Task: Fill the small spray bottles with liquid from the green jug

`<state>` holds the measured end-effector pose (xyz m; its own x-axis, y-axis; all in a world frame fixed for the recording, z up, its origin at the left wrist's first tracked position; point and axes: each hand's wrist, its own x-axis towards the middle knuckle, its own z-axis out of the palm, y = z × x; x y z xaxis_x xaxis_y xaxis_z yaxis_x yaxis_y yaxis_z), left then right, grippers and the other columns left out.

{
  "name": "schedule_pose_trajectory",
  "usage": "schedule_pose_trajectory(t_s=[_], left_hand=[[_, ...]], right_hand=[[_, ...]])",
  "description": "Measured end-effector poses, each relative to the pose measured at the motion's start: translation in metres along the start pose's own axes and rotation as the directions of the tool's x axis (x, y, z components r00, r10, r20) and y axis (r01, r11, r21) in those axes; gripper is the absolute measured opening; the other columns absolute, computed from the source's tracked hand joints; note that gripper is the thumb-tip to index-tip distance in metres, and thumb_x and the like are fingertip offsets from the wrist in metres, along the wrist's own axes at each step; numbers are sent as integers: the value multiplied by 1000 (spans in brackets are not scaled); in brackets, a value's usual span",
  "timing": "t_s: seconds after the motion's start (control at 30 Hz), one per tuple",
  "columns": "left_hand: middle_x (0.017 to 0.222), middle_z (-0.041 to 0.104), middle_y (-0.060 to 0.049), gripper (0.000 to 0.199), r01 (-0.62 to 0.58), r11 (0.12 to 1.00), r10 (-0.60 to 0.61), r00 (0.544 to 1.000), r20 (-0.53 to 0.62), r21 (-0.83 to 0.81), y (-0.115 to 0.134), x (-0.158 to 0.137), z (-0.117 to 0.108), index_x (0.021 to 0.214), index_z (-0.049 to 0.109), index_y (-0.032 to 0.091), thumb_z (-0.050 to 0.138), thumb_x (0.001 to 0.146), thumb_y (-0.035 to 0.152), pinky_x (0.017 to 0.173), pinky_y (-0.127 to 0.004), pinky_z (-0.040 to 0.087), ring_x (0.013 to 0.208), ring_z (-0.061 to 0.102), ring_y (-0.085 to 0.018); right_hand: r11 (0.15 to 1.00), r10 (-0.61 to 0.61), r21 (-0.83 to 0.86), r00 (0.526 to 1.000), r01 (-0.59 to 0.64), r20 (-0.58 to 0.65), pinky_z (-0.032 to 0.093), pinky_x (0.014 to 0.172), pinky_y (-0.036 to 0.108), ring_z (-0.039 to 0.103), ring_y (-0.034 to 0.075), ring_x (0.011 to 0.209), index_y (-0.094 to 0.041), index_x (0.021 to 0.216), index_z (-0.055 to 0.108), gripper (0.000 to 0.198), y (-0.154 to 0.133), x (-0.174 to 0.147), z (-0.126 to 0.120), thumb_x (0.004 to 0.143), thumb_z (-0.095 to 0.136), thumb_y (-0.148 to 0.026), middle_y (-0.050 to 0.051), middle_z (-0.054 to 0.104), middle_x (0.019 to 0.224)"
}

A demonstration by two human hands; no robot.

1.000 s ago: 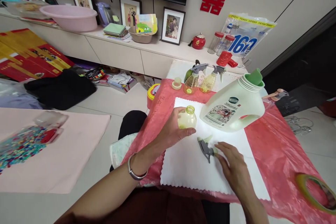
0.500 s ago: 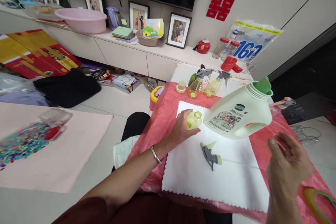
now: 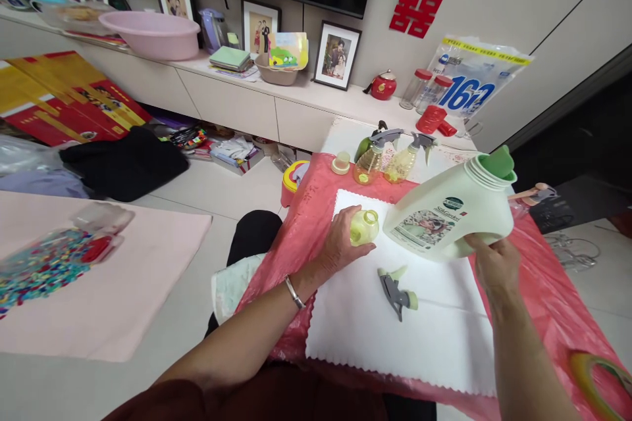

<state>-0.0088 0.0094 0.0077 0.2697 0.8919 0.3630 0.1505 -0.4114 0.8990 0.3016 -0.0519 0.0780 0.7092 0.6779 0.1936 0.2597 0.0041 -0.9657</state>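
Observation:
My left hand (image 3: 344, 237) is closed around a small yellow-green spray bottle (image 3: 364, 229) whose neck is uncovered. To its right stands a large pale green detergent jug (image 3: 447, 210) with its cap off and a green spout showing at the mouth. My right hand (image 3: 496, 263) has its fingers hooked through the jug's handle. A loose grey and pale green spray head (image 3: 397, 292) lies on the white scalloped mat (image 3: 355, 322) in front of both hands. The round pale cap (image 3: 340, 163) sits behind, on the red plastic table cover (image 3: 296, 237).
Two spray bottles with grey triggers (image 3: 368, 164) stand at the table's back. A roll of tape (image 3: 600, 375) lies at the front right. A pink sheet with colourful beads (image 3: 49, 270) is at left. A cabinet (image 3: 237, 102) holds framed photos and a pink basin (image 3: 151, 35).
My right hand has moved left from beside the jug and taken hold of its handle. My left hand stays on the small bottle.

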Motion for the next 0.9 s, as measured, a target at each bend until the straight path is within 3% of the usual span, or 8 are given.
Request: schedule_pose_trajectory(t_s=[0.07, 0.17, 0.23, 0.43, 0.6, 0.77, 0.9], left_hand=[[144, 52, -13, 89, 0, 1000, 0, 1000, -1, 2, 0, 1, 0, 142, 43, 24, 88, 66, 38, 116, -56, 40, 134, 50, -36], [142, 53, -13, 91, -9, 1000, 9, 1000, 4, 5, 0, 3, 0, 141, 43, 24, 89, 64, 37, 116, -57, 40, 133, 51, -37], [142, 54, -13, 92, -18, 1000, 18, 1000, 13, 17, 1, 4, 0, 141, 42, 24, 89, 63, 36, 115, -57, 41, 132, 52, -37], [142, 55, -12, 88, -18, 999, 18, 1000, 7, 43, 9, 3, -2, 141, 41, 25, 88, 66, 32, 112, -55, 44, 130, 55, -36], [144, 54, -12, 90, -8, 999, 8, 1000, 7, 50, 11, 4, -1, 141, 41, 25, 88, 66, 31, 113, -55, 43, 131, 54, -36], [142, 55, -13, 90, -22, 998, 22, 1000, -5, 66, 10, 4, 1, 141, 42, 24, 88, 64, 29, 112, -56, 44, 130, 54, -37], [142, 55, -13, 89, -37, 998, 38, 999, -12, 58, 11, 3, 0, 141, 42, 24, 88, 65, 29, 112, -56, 44, 131, 54, -38]], right_hand=[[999, 30, 32, 998, -28, -60, 53, 68, 27, 60, 15, 77, -11, 97, 61, 62, 7, 6, 8, 54, 85, -48, 6, 63, 90], [999, 42, 27, 989, -39, -139, 47, 59, 17, 53, 8, 67, -11, 88, 55, 42, 12, 9, 16, 80, 77, -45, 1, 55, 77], [999, 33, 17, 987, -30, -155, 42, 55, 14, 48, 5, 62, -11, 81, 51, 39, 9, 5, 19, 87, 73, -42, -1, 49, 70], [999, -2, -49, 973, -9, -230, 37, 47, 26, 47, 13, 57, -16, 66, 49, 43, -19, -15, 4, 48, 82, -38, 3, 50, 64], [972, 3, -226, 965, -65, -263, 36, 47, 30, 48, 16, 57, -14, 68, 64, 40, -52, -24, -29, 41, 81, -38, 8, 55, 68], [885, -8, -451, 965, -115, -262, 38, 56, 36, 52, 20, 65, -18, 80, 74, 54, -93, -36, -53, 37, 78, -51, 10, 62, 78], [799, -56, -598, 983, -60, -173, 36, 59, 36, 51, 21, 69, -24, 83, 75, 57, -126, -47, -62, 40, 70, -61, 9, 62, 79]])
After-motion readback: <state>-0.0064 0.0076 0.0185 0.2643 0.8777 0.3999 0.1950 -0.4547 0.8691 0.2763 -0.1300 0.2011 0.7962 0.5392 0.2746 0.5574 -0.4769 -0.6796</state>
